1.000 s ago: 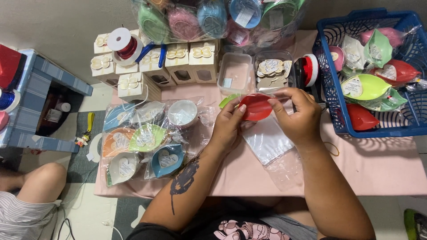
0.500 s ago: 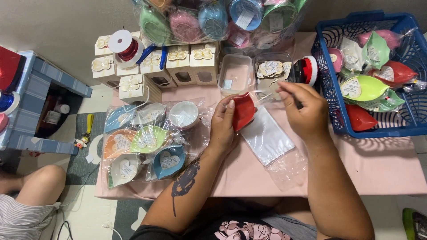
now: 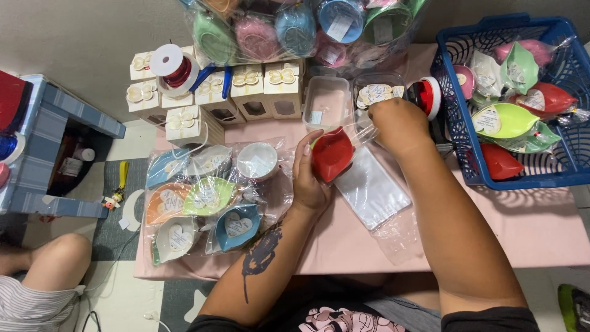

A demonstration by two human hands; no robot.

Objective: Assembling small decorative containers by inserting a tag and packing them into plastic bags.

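The left hand (image 3: 309,178) holds a red leaf-shaped dish (image 3: 332,154), fingers curled around its left edge, above the pink tabletop (image 3: 528,227). Half a second ago both hands gripped the dish; the right hand (image 3: 399,126) has since moved up to the clear plastic container of heart-shaped tags (image 3: 376,93). Its fingers are hidden behind the knuckles, so its grip cannot be determined; it appears to reach into the container. The dish is now tilted more upright than before. A stack of clear cellophane bags (image 3: 372,187) lies just right of the dish, unchanged. Bagged dishes (image 3: 203,197) lie in a group to the left. A blue basket (image 3: 568,163) of wrapped dishes stands at the right. White gift boxes (image 3: 246,89) line the far edge. The table stands low over a patterned floor mat (image 3: 114,230).
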